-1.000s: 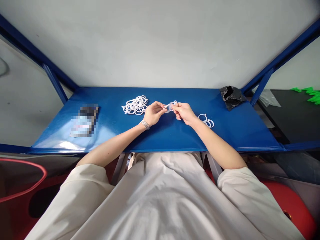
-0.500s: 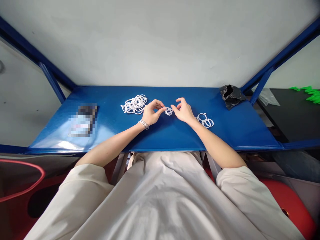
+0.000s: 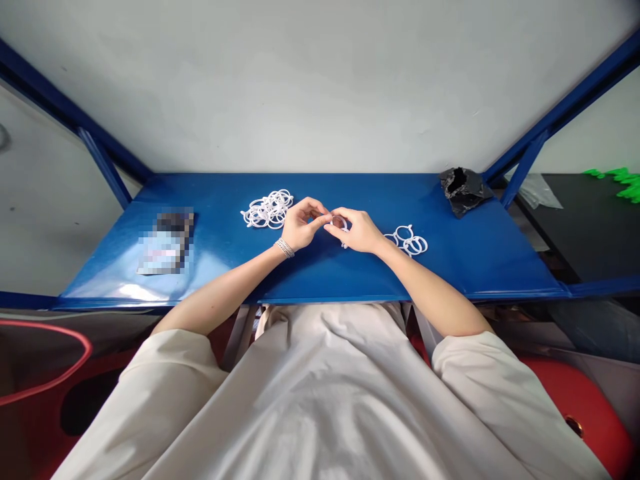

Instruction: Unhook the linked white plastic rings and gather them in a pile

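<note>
Between my two hands is a white plastic ring (image 3: 345, 225), partly covered by fingers. My left hand (image 3: 303, 225) pinches its left side with thumb and fingertips. My right hand (image 3: 359, 231) curls round the ring from the right, its thumb and fingertips meeting near the left hand's. A small white part shows under the right thumb; whether it belongs to the same ring I cannot tell. Left of my left hand lies a tangled pile of white rings (image 3: 268, 211) with small knobs. Several more white rings (image 3: 413, 244) lie beside my right wrist.
The blue table (image 3: 330, 280) stands against a pale wall. A crumpled black plastic bag (image 3: 463, 193) lies at its back right corner. On the left is a pixelated flat object (image 3: 165, 243). Blue frame posts (image 3: 105, 165) rise at the side. A red stool (image 3: 575, 413) is at lower right.
My right hand has moved left and closed onto the ring; its fingers stood apart before. The ring has turned, showing a rounder opening. My left hand has barely moved.
</note>
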A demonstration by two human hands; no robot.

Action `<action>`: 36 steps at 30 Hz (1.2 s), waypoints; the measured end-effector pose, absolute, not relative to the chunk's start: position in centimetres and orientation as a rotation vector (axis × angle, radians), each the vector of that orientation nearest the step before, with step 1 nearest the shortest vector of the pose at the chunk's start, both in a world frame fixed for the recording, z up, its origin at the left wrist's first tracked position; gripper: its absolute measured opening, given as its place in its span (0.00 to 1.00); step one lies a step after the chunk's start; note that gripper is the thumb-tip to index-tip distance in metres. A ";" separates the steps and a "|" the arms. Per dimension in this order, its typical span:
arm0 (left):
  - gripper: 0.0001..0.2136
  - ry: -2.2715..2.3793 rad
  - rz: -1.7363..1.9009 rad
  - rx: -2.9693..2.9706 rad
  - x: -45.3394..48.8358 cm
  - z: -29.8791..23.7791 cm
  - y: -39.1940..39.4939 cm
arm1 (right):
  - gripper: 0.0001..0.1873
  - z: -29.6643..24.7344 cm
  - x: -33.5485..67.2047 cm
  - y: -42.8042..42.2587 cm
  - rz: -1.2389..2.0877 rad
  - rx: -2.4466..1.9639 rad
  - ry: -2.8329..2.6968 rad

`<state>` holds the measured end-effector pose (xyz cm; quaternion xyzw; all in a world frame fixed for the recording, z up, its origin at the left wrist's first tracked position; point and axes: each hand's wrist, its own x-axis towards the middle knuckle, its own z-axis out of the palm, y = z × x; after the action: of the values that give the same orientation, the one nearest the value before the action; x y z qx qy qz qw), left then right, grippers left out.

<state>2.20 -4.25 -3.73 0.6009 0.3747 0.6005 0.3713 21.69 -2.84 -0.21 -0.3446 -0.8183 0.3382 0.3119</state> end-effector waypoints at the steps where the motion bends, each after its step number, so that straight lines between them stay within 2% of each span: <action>1: 0.21 0.947 1.529 1.526 2.2 -3.7 -4.2 | 0.12 -0.2 21.7 -2.9 0.889 -0.909 -2.159; 8: 0.22 0.853 1.450 1.384 2.1 -4.1 -4.2 | 0.16 -0.7 21.3 -3.0 0.977 -0.887 -2.119; 12: 0.22 0.880 1.461 1.319 2.2 -4.4 -3.9 | 0.15 -0.9 21.7 -2.4 1.002 -0.874 -2.135; 16: 0.18 0.923 1.551 1.289 1.8 -4.5 -3.3 | 0.34 -1.6 22.2 -1.4 1.145 -0.918 -2.057; 18: 0.16 0.925 1.597 1.270 1.4 -4.6 -3.0 | 0.32 -2.2 22.2 -0.9 1.247 -0.914 -1.990; 21: 0.13 0.967 1.630 1.239 0.9 -5.0 -2.4 | 0.20 -2.8 22.1 -0.4 1.364 -0.907 -1.841; 24: 0.09 1.037 1.619 1.198 0.6 -5.6 -2.0 | 0.15 -2.6 22.0 -0.1 1.342 -0.966 -1.724; 30: 0.07 1.125 1.509 1.455 1.5 -5.5 -3.1 | 0.19 -1.3 22.2 -0.4 1.262 -0.930 -1.636; 36: 0.17 0.956 1.403 1.673 2.9 -3.9 -5.2 | 0.23 -1.2 22.0 -1.1 1.399 -0.860 -1.660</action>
<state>2.86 -5.17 -3.94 0.6521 0.3728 0.5469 0.3697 22.00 -1.06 -1.25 -0.3389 -0.6538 0.5511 0.3924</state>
